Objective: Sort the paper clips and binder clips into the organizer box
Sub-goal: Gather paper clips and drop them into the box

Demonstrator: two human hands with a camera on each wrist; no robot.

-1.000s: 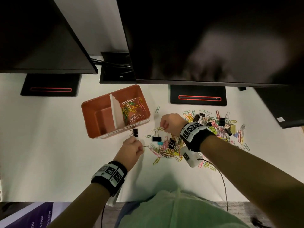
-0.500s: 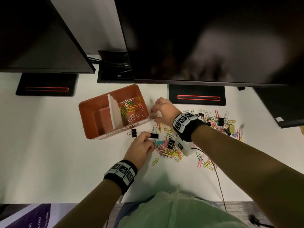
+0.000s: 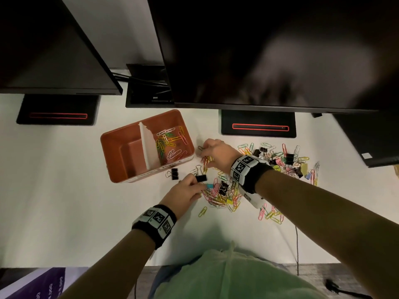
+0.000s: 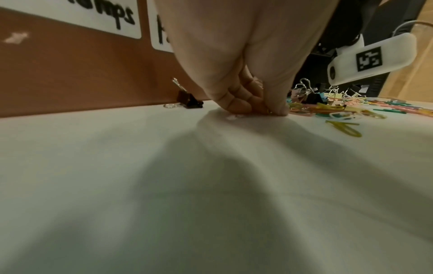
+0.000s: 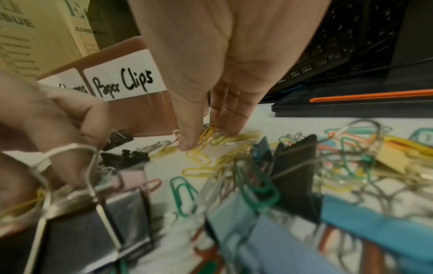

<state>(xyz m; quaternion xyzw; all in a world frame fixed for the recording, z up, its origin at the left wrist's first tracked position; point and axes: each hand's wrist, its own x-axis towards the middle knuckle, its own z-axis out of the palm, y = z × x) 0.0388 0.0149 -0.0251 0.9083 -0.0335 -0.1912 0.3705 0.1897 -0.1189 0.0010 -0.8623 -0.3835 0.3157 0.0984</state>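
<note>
The orange organizer box [image 3: 114,167] has a white divider; its right compartment holds several coloured paper clips [image 3: 170,141], and the label [image 5: 124,81] reads "Paper Clips". My left hand [image 3: 195,180] pinches a black binder clip [image 3: 201,178] on the table, its fingertips [image 4: 234,106] pressed down. My right hand [image 3: 205,155] is just right of the box, where thumb and fingers [image 5: 185,142] pinch yellow paper clips [image 5: 207,133]. A mixed pile of clips [image 3: 222,195] lies between the hands, with a second pile [image 3: 287,160] farther right. Another black binder clip [image 3: 174,174] sits against the box wall [image 4: 93,74].
Two dark monitors hang over the back of the white table, their black stands [image 3: 258,124] [image 3: 57,113] behind the box and piles. A keyboard [image 5: 339,46] lies beyond the right hand. A thin cable [image 3: 296,244] runs to the table's near edge.
My right hand moved from the pile up and left toward the box's near corner. My left hand shifted right onto the black binder clip.
</note>
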